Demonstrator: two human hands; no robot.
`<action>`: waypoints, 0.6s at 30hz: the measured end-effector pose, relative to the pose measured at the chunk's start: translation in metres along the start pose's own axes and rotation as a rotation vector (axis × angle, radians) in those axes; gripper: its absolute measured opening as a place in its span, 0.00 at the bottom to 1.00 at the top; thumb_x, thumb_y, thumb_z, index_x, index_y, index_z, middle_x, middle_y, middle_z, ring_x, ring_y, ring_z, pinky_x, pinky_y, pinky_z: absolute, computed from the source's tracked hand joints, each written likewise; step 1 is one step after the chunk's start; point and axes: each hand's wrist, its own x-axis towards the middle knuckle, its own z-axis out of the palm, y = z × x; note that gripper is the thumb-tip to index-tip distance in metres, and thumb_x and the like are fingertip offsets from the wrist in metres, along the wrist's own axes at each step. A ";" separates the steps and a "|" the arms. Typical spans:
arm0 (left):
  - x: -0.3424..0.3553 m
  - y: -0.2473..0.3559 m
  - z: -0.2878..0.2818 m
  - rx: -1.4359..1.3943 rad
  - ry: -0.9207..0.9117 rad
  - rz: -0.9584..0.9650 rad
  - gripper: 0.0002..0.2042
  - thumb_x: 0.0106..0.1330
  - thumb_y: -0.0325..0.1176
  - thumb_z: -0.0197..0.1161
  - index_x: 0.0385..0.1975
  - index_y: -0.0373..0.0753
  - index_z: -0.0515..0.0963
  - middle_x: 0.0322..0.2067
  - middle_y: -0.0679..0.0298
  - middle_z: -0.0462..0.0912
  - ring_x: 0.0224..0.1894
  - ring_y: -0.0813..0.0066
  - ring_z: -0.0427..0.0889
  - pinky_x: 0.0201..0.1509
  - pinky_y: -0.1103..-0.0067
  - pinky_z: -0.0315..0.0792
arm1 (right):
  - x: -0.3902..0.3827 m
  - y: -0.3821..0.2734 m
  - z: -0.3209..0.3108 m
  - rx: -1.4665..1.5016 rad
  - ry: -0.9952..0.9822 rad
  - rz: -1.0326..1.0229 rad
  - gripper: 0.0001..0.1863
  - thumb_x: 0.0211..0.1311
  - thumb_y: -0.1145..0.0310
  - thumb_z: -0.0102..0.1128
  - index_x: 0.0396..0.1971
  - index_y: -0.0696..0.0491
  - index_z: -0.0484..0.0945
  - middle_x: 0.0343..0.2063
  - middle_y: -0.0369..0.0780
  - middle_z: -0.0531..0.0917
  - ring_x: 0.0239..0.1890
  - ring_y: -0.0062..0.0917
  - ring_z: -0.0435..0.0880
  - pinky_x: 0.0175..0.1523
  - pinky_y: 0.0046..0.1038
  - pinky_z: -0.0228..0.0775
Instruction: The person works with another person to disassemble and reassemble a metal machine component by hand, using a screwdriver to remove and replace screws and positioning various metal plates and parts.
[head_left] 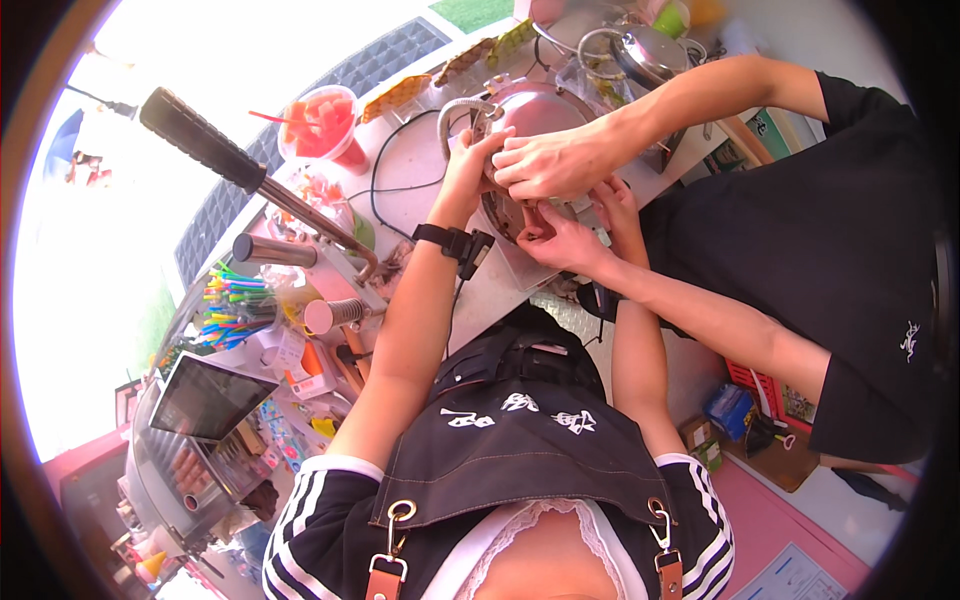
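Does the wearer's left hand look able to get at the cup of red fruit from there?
Probably yes: only a grey hose and thin black cable seem to lie between the left hand and the cup, neither likely to block it.

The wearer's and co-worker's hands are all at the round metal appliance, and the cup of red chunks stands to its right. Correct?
The side is wrong: the head view shows the cup of red chunks left of the round metal appliance. The wearer's left hand, right hand and the co-worker's hands are indeed at it.
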 end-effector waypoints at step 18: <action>0.012 -0.011 -0.005 -0.007 0.032 0.059 0.19 0.58 0.37 0.74 0.39 0.43 0.68 0.28 0.70 0.75 0.22 0.82 0.75 0.19 0.81 0.68 | -0.004 -0.005 0.000 -0.026 0.000 0.016 0.16 0.67 0.67 0.66 0.50 0.58 0.76 0.38 0.33 0.82 0.38 0.17 0.82 0.41 0.20 0.73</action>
